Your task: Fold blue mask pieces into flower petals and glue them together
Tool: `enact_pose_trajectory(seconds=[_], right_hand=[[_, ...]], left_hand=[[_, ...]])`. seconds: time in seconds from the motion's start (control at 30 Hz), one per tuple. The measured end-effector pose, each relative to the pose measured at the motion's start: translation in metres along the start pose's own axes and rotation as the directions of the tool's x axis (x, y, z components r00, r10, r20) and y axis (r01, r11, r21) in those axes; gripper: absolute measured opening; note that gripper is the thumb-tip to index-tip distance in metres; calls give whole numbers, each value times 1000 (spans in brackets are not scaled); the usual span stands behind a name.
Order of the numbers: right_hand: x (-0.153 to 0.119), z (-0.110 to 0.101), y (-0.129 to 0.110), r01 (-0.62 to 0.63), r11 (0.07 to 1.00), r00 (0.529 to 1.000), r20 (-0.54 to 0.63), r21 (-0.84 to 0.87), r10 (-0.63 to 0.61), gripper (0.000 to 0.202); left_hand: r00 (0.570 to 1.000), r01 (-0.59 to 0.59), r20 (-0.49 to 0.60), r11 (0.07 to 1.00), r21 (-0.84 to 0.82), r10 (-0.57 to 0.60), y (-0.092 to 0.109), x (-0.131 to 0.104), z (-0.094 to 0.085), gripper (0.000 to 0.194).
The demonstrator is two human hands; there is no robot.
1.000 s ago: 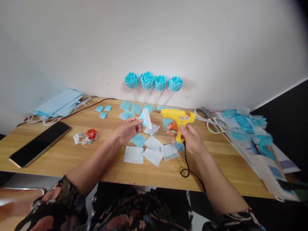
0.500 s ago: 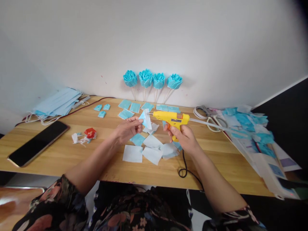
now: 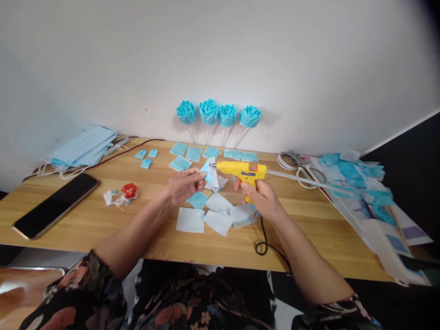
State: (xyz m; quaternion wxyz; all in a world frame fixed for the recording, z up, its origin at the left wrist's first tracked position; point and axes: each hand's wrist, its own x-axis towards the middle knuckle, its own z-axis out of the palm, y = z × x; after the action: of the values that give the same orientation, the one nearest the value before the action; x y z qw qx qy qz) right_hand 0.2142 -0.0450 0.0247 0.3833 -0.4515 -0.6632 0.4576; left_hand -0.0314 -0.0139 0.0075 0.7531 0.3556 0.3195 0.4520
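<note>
Yellow plastic shapes the glue gun (image 3: 241,168), whose handle the right hand (image 3: 263,197) grips with its fingers wrapped around the front. The left hand (image 3: 189,185) pinches a folded blue-and-white piece (image 3: 211,173) between thumb and fingers, above the middle of the desk (image 3: 316,238). The gun's metal nozzle (image 3: 212,165) meets this piece near its top; whether it presses on the surface is too small to tell. A clear glue stick (image 3: 292,176) juts from the gun's back end, and a black cord (image 3: 264,236) loops below the handle.

Loose squares (image 3: 190,220), white or blue side up, lie beneath and behind the hands. Four blue flowers (image 3: 209,112) on thin sticks stand by the wall. Masks (image 3: 82,145) and a phone (image 3: 57,205) lie to the left, scissors (image 3: 311,175) to the right.
</note>
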Motion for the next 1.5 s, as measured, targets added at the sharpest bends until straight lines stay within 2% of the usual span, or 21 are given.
enact_pose_trajectory(seconds=[0.37,0.57,0.9,1.5], right_hand=[[-2,1,-3,-57,996,996,-74,-62,53,45],[-2,0,1,-72,995,995,-74,-69,67,44],[-2,-1,3,-65,993,996,-61,-96,60,42],[-4,-1,-1,-63,988,997,-50,-142,57,36]], left_hand=[[1000,2,-23,1000,-8,-2,0,0,1,30],[1000,-13,-21,1000,-16,13,1,0,1,31],[997,-12,-80,995,-98,4,4,1,1,30],[997,-33,-71,987,-155,22,7,0,0,31]])
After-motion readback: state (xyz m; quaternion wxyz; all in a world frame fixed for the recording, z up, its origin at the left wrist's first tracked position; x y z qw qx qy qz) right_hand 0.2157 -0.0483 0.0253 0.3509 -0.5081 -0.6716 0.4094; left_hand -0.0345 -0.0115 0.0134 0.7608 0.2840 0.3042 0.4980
